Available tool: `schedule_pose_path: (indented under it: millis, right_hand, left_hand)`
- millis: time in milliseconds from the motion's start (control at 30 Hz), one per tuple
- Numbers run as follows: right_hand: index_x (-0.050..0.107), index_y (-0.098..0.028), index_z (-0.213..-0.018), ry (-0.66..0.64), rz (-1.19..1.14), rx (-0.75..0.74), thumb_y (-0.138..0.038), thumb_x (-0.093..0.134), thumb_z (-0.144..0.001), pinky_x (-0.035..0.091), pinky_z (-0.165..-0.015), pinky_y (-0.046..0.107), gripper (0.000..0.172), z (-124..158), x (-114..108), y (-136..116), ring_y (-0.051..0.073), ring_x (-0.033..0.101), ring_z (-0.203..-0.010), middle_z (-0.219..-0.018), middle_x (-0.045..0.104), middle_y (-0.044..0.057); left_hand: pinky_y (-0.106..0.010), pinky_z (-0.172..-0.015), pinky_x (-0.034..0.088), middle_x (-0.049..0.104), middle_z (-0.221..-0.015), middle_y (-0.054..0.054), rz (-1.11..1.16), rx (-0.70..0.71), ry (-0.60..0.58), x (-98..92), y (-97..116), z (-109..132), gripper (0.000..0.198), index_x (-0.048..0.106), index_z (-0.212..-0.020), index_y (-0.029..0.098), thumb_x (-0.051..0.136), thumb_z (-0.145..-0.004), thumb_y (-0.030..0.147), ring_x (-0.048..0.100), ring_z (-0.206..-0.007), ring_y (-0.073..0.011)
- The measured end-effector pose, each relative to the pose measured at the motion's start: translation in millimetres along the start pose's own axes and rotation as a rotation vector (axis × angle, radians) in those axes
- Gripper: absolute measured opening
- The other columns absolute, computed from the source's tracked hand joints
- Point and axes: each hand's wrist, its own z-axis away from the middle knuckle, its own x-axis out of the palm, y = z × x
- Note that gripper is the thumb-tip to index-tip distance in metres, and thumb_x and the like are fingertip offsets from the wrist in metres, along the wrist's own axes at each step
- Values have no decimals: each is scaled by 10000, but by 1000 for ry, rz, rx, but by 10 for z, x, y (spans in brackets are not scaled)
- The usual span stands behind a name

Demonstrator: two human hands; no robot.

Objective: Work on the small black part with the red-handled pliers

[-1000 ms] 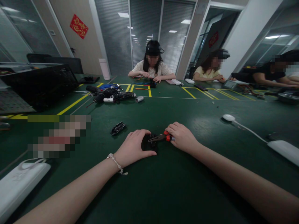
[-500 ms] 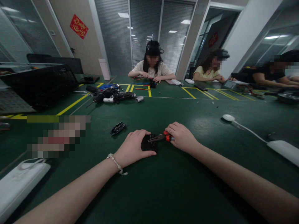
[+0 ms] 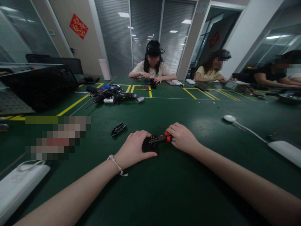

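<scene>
My left hand (image 3: pixel 134 146) grips a flat black part (image 3: pixel 146 147) on the green table, thumb along its near side and fingers along its far side. What the part is I cannot make out. My right hand (image 3: pixel 181 137) is closed around the red handles of needle-nose pliers (image 3: pixel 160 139). Their jaws point left and lie over the small raised details on the black part. Whether the jaw tips pinch anything is too small to tell. A separate black plastic piece (image 3: pixel 118 129) lies beyond my left hand, to the left.
Power tools and cables (image 3: pixel 110 94) are heaped at the back left, beside a silver cylinder (image 3: pixel 140 99). White power strips (image 3: pixel 21 185) (image 3: pixel 285 150) flank my arms. A black computer case (image 3: pixel 39 88) stands far left. Co-workers sit across the table, one working with wires.
</scene>
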Motion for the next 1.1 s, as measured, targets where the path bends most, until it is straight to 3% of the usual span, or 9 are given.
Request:
schedule_pose_path:
  millis: [267, 1100]
  right_hand:
    - [544, -134, -918, 5, 27, -5, -127, 529, -640, 352, -690, 309, 278, -2, 0, -12, 197, 418, -798, -874, 538, 79]
    - [551, -134, -909, 18, 15, 0, -116, 528, -632, 352, -681, 301, 278, -2, 15, 2, 191, 422, -793, -864, 546, 73]
  left_hand:
    - [-381, -851, 352, 492, -1100, -31, -23, 17, 23, 39, -13, 3, 554, 441, -1068, 226, 581, -654, 567, 459, -1000, -240]
    - [-389, -822, 377, 525, -1045, -27, -9, 2, 17, 16, -6, -5, 552, 461, -1051, 235, 594, -635, 572, 478, -972, -245]
